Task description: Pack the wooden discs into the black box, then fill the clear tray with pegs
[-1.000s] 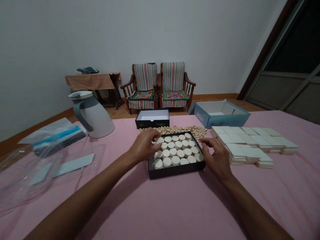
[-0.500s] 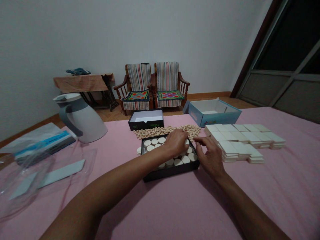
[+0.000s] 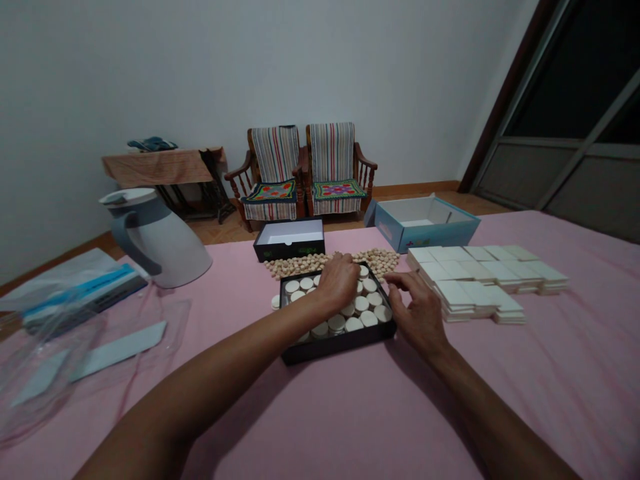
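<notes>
My left hand point(image 3: 339, 283) reaches over a black open box point(image 3: 345, 345) filled with rows of round pale wooden discs point(image 3: 369, 318). Its fingers curl down among the discs, and the fingertips are hidden, so what they hold cannot be made out. Beside the box's right rim is my right hand point(image 3: 420, 312), thumb and fingers apart, with nothing visible between them. Behind the box lie many small pale wooden pieces point(image 3: 376, 259), spread in a band. A few discs point(image 3: 275, 302) sit outside the box's left side.
Stacks of square pale tiles point(image 3: 465, 273) stand right. A blue open box point(image 3: 435, 233) and a black box lid or tray point(image 3: 289, 250) are at the back. On the left are a white-grey jug point(image 3: 173, 247), a blue carton point(image 3: 85, 297) and clear plastic packaging point(image 3: 173, 327).
My left hand has moved left over the box, uncovering discs near its right side. My right hand stays by the right rim. The view has shifted slightly.
</notes>
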`<state>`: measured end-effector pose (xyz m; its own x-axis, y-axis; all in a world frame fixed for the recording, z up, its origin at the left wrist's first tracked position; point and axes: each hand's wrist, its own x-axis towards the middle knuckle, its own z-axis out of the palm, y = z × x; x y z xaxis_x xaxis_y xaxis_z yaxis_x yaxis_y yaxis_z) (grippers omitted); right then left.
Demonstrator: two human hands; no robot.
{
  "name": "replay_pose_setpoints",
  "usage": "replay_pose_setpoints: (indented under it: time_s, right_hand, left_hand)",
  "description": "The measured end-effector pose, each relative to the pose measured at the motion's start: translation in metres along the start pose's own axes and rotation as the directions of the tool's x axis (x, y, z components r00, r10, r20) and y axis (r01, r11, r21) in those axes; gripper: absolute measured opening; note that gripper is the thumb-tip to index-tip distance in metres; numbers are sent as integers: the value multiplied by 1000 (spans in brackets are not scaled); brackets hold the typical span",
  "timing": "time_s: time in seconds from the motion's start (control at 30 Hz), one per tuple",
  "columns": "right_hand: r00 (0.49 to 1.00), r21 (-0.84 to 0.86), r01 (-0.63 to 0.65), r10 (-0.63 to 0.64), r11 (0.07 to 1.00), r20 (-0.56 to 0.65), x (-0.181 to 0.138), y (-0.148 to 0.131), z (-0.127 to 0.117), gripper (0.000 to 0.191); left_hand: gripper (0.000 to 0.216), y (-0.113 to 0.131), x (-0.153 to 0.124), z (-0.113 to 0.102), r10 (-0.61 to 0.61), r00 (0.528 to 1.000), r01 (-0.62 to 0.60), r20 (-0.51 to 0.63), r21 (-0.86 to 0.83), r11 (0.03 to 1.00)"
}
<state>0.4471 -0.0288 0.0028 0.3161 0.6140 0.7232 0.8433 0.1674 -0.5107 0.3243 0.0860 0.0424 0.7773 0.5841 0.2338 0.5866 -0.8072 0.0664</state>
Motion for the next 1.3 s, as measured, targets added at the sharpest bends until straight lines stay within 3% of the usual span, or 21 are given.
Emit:
replay_pose_setpoints:
  time_s: [0.23, 0.43, 0.53, 0.63, 0.8, 1.13, 1.3]
  right_hand:
    - [1000, -13, -17, 17, 1000, 16, 0, -1, -1, 22]
    - [1000, -24, -6, 6, 1000, 24, -2, 0, 0, 20]
    - [1000, -35, 3, -1, 999, 32, -4, 2, 1, 19]
    - [999, -34, 12, -11, 999, 40, -5, 3, 2, 19]
    - [999, -45, 21, -19, 999, 37, -5, 1, 2, 20]
    - [999, -63, 11, -8, 998, 48, -6, 2, 2, 20]
    - [999, -68, 22, -20, 997, 35, -6, 2, 2, 18]
  left_hand:
    - [33, -19, -10, -15, -17, 992, 4, -123, -101, 995]
    - [27, -74, -61, -40, -215, 948, 162, -236, -224, 961]
    - [22, -106, -94, -37, -311, 932, 262, -186, -243, 934]
    - [15, -125, -122, -26, -305, 952, 287, -29, -262, 921]
    - [11, -119, -148, -7, -295, 950, 311, 98, -272, 911]
    - [14, -104, -155, 3, -333, 942, 334, 50, -253, 908]
    - [16, -113, -156, -14, -361, 932, 350, -5, -241, 905]
